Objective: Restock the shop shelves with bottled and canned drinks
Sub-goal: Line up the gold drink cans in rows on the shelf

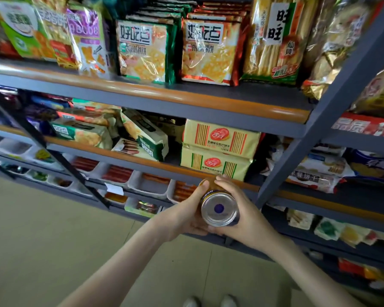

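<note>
A drink can (218, 208) lies on its side between my two hands, its silver end with a dark round spot turned toward me. The can's wall is dark blue with a gold band. My left hand (183, 214) cups it from the left, thumb along the top. My right hand (245, 214) wraps it from the right, fingers curled over the far end. The can hovers just in front of the orange-edged lip of the second shelf (155, 163), below two stacked yellow cracker packs (220, 138).
The grey shelving holds bagged biscuits on the top shelf (142, 49) and cracker packs below. White trays of red sausages (118, 173) fill the lower shelf. A grey upright post (315, 129) slants at the right. Beige floor tiles (42, 240) lie at the left; my shoes (208, 302) show below.
</note>
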